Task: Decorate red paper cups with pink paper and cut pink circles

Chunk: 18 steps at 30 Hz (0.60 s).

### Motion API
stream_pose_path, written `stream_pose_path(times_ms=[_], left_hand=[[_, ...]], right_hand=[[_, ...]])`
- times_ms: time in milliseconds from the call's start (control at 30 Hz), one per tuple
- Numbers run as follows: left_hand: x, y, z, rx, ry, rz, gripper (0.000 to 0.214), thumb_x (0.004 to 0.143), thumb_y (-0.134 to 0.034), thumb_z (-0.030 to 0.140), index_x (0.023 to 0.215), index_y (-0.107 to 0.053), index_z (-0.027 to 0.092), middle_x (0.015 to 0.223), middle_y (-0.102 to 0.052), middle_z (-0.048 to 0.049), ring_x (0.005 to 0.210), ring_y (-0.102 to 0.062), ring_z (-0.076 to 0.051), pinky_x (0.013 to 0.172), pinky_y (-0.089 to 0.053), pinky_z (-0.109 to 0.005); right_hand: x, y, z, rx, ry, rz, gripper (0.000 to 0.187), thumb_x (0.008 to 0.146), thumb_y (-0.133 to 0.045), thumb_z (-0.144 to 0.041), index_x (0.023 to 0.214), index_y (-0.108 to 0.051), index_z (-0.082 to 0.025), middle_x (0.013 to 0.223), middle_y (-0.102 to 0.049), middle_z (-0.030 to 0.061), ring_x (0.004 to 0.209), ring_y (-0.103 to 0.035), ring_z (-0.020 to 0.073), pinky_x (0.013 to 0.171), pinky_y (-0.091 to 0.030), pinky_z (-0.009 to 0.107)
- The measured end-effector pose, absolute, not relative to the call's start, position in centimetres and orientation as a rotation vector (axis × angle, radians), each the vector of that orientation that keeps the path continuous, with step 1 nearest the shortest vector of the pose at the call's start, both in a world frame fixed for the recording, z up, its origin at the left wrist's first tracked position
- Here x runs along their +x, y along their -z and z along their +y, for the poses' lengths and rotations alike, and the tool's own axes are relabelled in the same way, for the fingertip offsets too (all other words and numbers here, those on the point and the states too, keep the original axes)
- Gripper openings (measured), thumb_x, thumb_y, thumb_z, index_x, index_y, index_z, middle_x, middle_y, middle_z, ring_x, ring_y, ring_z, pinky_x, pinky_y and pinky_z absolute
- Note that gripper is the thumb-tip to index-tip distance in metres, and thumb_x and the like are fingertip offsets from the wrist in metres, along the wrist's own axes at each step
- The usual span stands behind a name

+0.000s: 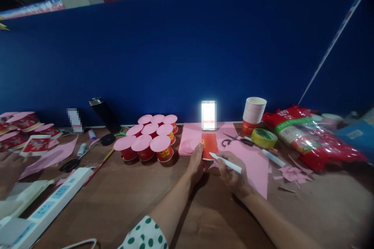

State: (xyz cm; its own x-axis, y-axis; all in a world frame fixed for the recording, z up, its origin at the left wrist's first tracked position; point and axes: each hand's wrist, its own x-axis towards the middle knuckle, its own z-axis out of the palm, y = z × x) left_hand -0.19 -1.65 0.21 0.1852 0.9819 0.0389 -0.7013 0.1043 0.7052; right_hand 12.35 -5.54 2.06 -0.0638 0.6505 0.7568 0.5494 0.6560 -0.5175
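Brown table lay under the red cup | pink paper sheet spread beneath and right of the cup | capped cups grouped left of it | left hand gripped its left side | right hand closed round pen, just right of it | cup stood upside down | pen tip touched its lower right edge

Red cup, seemingly inverted; white pen beside.

- The blurred patch at far left hides what stands there.
- The glowing screen is washed out.
- The left hand covers the red cup's left side.
- Another person's hand is cut by the left edge.
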Motion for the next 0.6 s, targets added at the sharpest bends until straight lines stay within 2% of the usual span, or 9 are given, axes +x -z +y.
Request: stream_pose_path(times_ms=[167, 333, 600], left_hand=[[-0.17, -0.4, -1.76, 0.666, -1.294, 0.502, 0.034, 0.081, -0.06, 0.047, 0.092, -0.063, 0.014, 0.086, -0.067, -0.008, 0.091, -0.063, -0.022, 0.082, -0.047, -0.033], [-0.24, -0.29, -1.76, 0.658, -1.306, 0.545, 0.034, 0.078, -0.063, 0.049, 0.085, -0.062, 0.015, 0.083, -0.065, -0.0053, 0.082, -0.062, -0.018, 0.08, -0.047, -0.031], [-0.13, -0.45, -1.82, 0.685, -1.304, 0.554, 0.038, 0.078, -0.063, 0.051, 0.089, -0.063, 0.015, 0.082, -0.065, -0.0046, 0.074, -0.06, -0.015, 0.075, -0.047, -0.028]], right_hand=[[12.35, -2.06, -5.4, -0.974, -0.096, -1.737, 0.012, 0.09, -0.046, -0.021, 0.089, -0.057, -0.02, 0.073, -0.064, 0.0036, 0.067, -0.064, 0.0169, 0.059, -0.051, 0.028], [12.34, -2.12, -5.35, -0.978, -0.1, -1.741, 0.012, 0.09, -0.046, -0.022, 0.087, -0.058, -0.02, 0.072, -0.064, 0.0028, 0.066, -0.063, 0.0165, 0.059, -0.051, 0.028], [12.57, -1.9, -5.24, -0.955, -0.089, -1.741, 0.012, 0.089, -0.046, -0.02, 0.089, -0.058, -0.02, 0.074, -0.064, 0.0036, 0.068, -0.063, 0.0167, 0.061, -0.051, 0.028]])
